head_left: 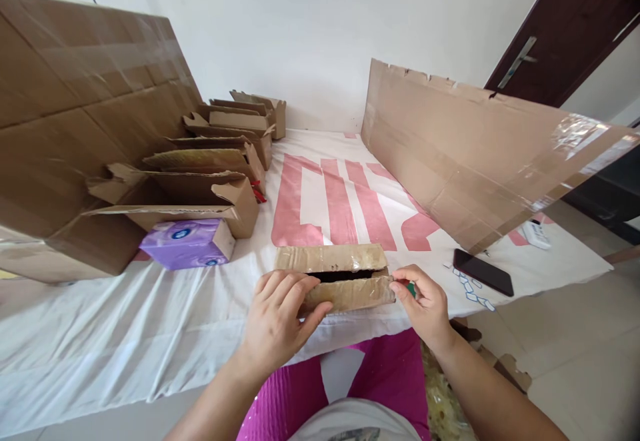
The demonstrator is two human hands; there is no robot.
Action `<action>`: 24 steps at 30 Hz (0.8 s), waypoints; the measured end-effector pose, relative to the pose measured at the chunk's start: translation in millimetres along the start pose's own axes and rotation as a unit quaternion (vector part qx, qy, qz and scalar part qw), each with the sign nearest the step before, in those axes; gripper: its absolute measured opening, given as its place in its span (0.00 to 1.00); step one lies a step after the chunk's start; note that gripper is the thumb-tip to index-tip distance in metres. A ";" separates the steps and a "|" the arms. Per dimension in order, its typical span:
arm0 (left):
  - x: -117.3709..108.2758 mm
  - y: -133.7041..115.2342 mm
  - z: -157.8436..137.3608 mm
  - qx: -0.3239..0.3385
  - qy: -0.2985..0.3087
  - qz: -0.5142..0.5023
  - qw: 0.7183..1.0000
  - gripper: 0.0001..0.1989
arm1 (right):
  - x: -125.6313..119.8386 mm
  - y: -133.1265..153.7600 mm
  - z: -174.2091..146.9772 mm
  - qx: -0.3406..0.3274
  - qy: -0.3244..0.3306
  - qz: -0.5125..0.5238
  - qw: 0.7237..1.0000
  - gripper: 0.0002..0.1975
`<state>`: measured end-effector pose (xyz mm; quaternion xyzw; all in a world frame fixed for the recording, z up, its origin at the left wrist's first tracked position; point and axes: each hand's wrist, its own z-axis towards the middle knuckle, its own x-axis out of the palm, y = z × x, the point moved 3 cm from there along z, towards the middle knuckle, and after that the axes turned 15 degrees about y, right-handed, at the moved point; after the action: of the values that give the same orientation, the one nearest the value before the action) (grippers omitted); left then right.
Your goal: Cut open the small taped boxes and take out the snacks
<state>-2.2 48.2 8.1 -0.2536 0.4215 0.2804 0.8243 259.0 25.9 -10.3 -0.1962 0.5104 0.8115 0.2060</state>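
We're up at head height, facing forward and down, close above left hand [279, 314], right hand [425, 301] and table [200, 314], wall [310, 34] beyond.

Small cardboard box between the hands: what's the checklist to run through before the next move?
1. Left hand touching the small cardboard box: ok, at its left side.
2. Right hand at the box's right end: ok.
3. Top flaps meeting: not ok, a dark gap shows.
4. Contents known: cannot tell, the inside is dark.
5. Green item identified: cannot tell, fingers mostly hide it.
6. Smartphone apart from the box: ok.
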 end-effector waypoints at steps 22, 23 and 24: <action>1.1 -0.6 0.8 0.005 0.000 0.003 1.000 0.13 | -8.3 9.6 -23.1 0.066 0.001 0.082 0.994 0.09; 1.4 -0.3 0.9 0.006 -0.001 0.003 1.000 0.13 | -6.7 10.4 -23.8 0.069 0.008 0.073 0.995 0.09; 1.5 0.0 0.9 0.007 -0.001 0.003 1.000 0.13 | -5.1 9.9 -23.9 0.078 0.015 0.068 0.995 0.09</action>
<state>-1.0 49.1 7.3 -0.2466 0.4235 0.2804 0.8254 260.6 -0.3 -9.8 -0.1565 0.5870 0.7785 0.1579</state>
